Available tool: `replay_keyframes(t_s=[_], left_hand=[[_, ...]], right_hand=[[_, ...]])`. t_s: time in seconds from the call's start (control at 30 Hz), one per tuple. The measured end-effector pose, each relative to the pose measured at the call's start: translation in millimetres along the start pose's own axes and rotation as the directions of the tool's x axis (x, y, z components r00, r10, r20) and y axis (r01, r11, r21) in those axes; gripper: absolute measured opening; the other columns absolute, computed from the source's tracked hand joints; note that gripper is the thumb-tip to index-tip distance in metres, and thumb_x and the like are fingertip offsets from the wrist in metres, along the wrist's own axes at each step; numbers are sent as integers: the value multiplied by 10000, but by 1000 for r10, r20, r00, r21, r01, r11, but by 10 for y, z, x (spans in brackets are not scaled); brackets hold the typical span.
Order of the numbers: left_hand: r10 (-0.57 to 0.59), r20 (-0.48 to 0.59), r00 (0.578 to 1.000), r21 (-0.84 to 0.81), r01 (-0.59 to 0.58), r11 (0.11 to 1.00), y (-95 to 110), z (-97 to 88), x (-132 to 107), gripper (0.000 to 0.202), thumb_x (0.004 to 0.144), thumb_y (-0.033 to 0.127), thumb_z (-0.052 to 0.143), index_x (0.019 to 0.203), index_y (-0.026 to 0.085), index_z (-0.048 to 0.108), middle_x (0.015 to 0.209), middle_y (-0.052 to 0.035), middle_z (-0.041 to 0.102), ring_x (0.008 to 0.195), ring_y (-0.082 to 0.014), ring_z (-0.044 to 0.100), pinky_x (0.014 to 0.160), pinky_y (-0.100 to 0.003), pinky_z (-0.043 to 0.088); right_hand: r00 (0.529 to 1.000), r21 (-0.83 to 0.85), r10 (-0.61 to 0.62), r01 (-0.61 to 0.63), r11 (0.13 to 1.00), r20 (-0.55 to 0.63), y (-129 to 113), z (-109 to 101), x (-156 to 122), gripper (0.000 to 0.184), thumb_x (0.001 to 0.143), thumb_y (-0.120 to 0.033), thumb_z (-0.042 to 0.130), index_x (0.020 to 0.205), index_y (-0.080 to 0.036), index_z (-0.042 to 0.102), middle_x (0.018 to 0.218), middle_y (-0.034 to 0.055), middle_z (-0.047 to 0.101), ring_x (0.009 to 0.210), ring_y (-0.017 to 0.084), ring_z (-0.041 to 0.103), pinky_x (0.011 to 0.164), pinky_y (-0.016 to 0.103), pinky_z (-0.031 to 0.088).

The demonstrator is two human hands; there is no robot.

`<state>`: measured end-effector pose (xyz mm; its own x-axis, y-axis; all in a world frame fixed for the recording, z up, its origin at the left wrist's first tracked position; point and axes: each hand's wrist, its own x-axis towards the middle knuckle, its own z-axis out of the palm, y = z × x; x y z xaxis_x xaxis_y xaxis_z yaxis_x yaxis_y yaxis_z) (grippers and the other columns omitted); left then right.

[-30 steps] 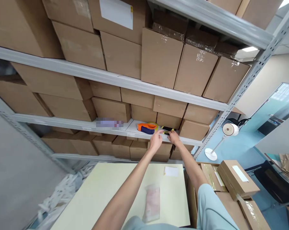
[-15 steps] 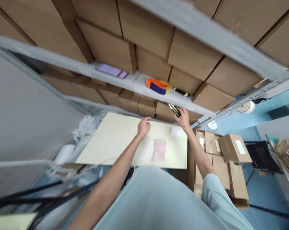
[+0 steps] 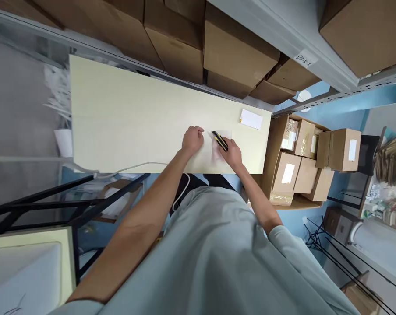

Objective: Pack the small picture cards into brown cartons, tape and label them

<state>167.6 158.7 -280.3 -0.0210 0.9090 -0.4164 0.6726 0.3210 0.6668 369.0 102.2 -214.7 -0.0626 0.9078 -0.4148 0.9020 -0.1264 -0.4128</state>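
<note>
A black-and-yellow utility knife is in my right hand, with its front end pointing up and to the left. Under the knife and partly hidden by that hand lies a pale pink packet in what looks like thin clear plastic. My left hand rests on the cream tabletop just left of the packet. Its fingers are curled in, and nothing shows in them. Further right on the tabletop is a small white rectangular card or box.
Cardboard boxes line the shelf behind the table, under a grey shelf beam. To the right stands a big open carton filled with smaller boxes. A white cable runs along the table's front edge. Black metal frames stand at lower left.
My right hand has brought the utility knife from near the shelf edge down over the pink packet. My left hand has curled and come down beside it. The view has tipped downward.
</note>
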Motion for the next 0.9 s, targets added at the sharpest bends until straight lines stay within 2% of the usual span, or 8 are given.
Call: replay_keyframes(t_s=[0.1,0.17,0.23,0.47,0.6,0.67,0.77,0.9], left_hand=[[-2,20,1000,44,1,999,-13,-16,113,179,996,205,600,1095,200,749,1125,-114,751,1043,-279,710,1024,-385,542],[-48,41,998,44,46,998,-6,-48,167,134,1001,260,642,1084,211,735,1005,-81,746,992,-273,704,1006,-378,537],[-110,41,993,31,109,994,9,-82,205,127,1003,300,670,1087,223,726,969,-60,746,976,-267,703,997,-374,536],[-236,13,972,18,236,972,54,-83,279,180,1000,409,709,1052,237,697,1052,-73,765,1070,-293,689,1051,-428,538],[-260,15,966,12,259,966,42,-45,307,217,1001,436,707,1071,231,689,1116,-101,763,1120,-321,680,1078,-473,540],[-268,20,963,-1,268,963,33,-34,321,219,994,436,717,1066,231,689,1128,-104,760,1142,-329,675,1090,-486,540],[-279,24,960,-22,279,960,20,-19,342,210,980,417,742,1060,228,696,1134,-105,758,1154,-341,678,1108,-505,540],[-285,18,958,-30,285,958,-4,12,359,216,975,401,756,1077,219,703,1144,-112,757,1167,-343,680,1125,-516,540]], right_hand=[[1000,-30,10,-10,1000,14,-136,113,50,544,1119,-396,535,1649,-273,528,1455,138,647,1171,335,739,1015,497,663],[999,-55,27,-25,998,26,-238,170,98,541,1140,-394,495,1667,-272,503,1472,146,621,1145,328,742,995,499,673],[999,-75,43,-40,996,33,-335,207,146,542,1157,-383,452,1687,-266,470,1480,157,598,1134,320,742,988,501,677],[995,-137,96,-91,986,32,-521,273,275,524,1177,-301,386,1696,-236,418,1482,196,528,1181,334,744,1021,528,657],[998,-83,50,-52,995,-22,-526,361,283,499,1178,-247,349,1672,-240,425,1397,188,564,1195,321,732,1038,534,652],[999,-80,31,-33,996,-32,-547,382,246,504,1176,-221,302,1667,-231,417,1380,198,576,1204,318,725,1029,531,661],[998,-153,53,-49,987,21,-616,351,139,514,1163,-179,259,1650,-196,423,1433,238,552,1239,334,716,1010,534,675],[996,-236,60,-43,971,68,-689,268,-65,505,1154,-164,341,1650,-185,436,1465,253,546,1242,332,726,988,496,694]])
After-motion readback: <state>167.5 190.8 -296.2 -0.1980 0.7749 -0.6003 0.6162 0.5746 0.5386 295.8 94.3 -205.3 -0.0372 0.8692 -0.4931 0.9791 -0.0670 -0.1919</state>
